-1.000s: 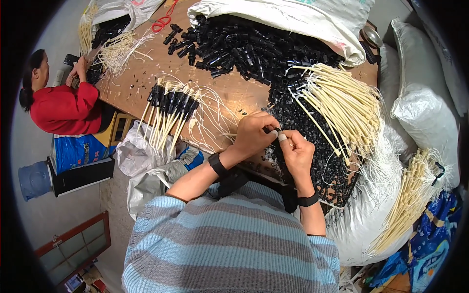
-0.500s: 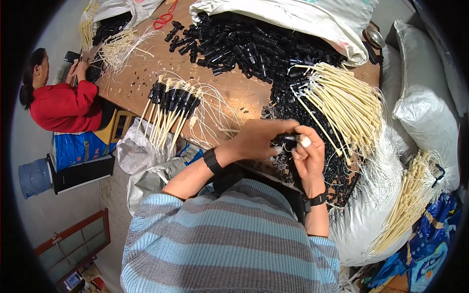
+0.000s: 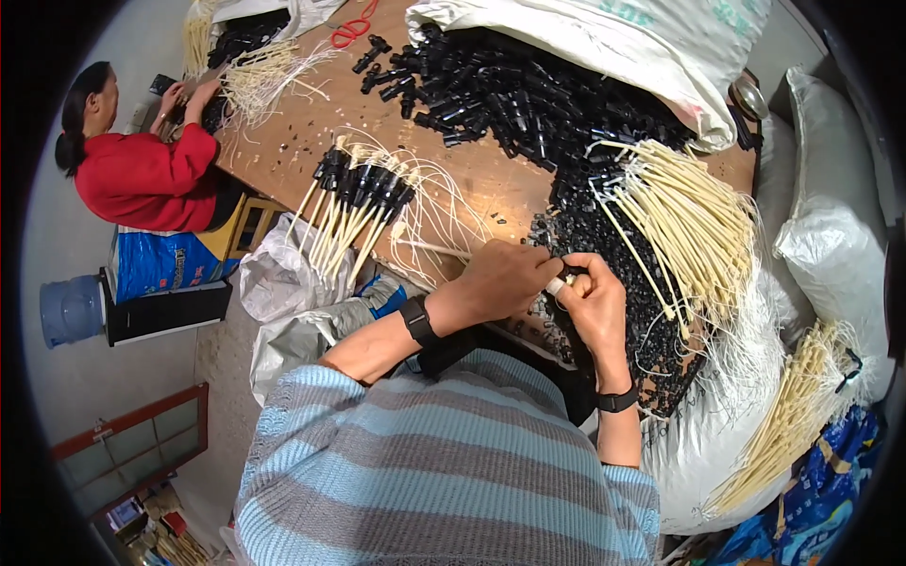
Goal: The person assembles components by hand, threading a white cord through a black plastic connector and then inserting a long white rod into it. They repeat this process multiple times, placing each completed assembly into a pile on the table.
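My left hand [image 3: 502, 280] is closed, and a thin cream rod [image 3: 432, 249] sticks out from it to the left. Its fingertips meet those of my right hand [image 3: 595, 304], which is closed in a pinch. Between them shows a sliver of a small black part [image 3: 564, 270]; the fingers hide most of it. A pale wrap covers one right fingertip. Under and beyond the hands lies a spread of small black pieces [image 3: 576, 209]. To the left, a row of cream rods with black sockets [image 3: 363, 193] and white strings hangs over the table edge.
A heap of black sockets [image 3: 500, 90] lies before a white sack [image 3: 604, 38]. A bundle of cream rods [image 3: 684, 222] rests at right, near full sacks [image 3: 830, 217]. Red scissors [image 3: 352, 34] lie at the back. A person in red [image 3: 146, 179] works at far left.
My hands have drawn together, and the fingers now cover most of the black part seen between them before. More of the cream rod shows left of my left hand. The whole view has shifted slightly.
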Demonstrator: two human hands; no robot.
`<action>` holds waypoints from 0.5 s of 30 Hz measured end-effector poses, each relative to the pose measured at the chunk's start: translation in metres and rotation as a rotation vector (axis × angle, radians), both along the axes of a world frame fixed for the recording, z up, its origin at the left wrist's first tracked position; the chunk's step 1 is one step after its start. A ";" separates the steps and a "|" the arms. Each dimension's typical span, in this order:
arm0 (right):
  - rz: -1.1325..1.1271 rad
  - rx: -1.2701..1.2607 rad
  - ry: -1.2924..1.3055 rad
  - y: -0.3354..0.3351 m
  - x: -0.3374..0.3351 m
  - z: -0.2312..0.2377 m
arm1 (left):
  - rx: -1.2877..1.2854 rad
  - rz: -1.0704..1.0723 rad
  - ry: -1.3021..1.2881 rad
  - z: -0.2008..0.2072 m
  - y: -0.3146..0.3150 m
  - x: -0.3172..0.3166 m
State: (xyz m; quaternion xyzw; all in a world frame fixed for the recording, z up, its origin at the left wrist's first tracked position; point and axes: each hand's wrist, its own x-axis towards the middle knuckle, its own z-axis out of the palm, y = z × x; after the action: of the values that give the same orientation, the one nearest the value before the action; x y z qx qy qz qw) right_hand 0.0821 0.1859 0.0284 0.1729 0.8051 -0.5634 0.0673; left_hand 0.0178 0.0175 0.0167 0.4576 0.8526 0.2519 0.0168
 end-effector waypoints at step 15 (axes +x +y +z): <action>-0.017 0.615 0.474 0.021 -0.003 -0.020 | 0.267 0.521 0.324 0.004 -0.073 -0.056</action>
State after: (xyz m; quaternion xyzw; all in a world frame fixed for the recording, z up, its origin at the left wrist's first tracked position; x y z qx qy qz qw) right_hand 0.0788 0.2069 0.0080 0.0569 0.9282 -0.3206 -0.1801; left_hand -0.0382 -0.0552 0.0205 0.2565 0.8920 0.2810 -0.2440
